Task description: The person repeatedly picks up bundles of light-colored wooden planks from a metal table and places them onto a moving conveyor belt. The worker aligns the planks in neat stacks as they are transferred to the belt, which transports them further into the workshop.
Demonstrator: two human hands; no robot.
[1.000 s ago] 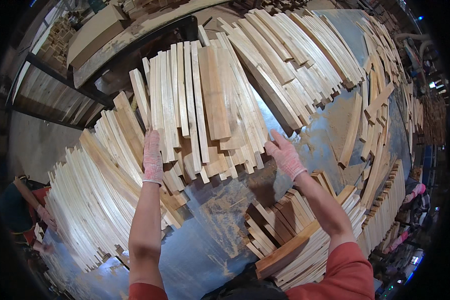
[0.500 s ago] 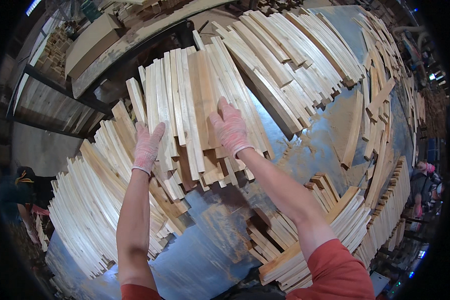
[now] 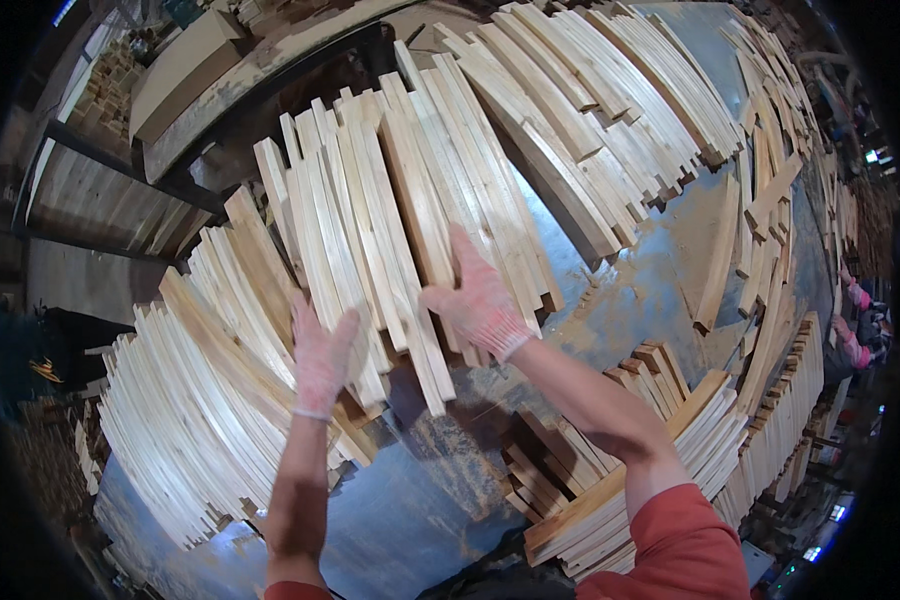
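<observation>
Pale wooden strips [image 3: 345, 230] lie side by side in a pile across the table, between my two gloved hands. My left hand [image 3: 322, 360], in a pinkish-white knit glove, rests at the near left ends of this pile with thumb and fingers apart. On the pile's right part lies my right hand [image 3: 480, 308], gloved alike, fingers stretched and thumb spread toward the middle. A few strips [image 3: 425, 345] jut out nearer to me than the others, next to my right thumb. A dark gap runs between them and the strips under my right hand.
More strips [image 3: 195, 400] are lined up at left, and another row [image 3: 580, 110] at the far right. Stacked strips [image 3: 630, 465] stand near right, scattered pieces [image 3: 765, 215] beyond. Sawdust covers parts of the blue-grey table [image 3: 410, 520]. Another person's pink-gloved hands [image 3: 850, 330] show at the right edge.
Both hands have come nearer to me and slightly right. Middle strips have slid toward me, and a dark gap has opened in the pile. The wider reddish-brown board face no longer shows.
</observation>
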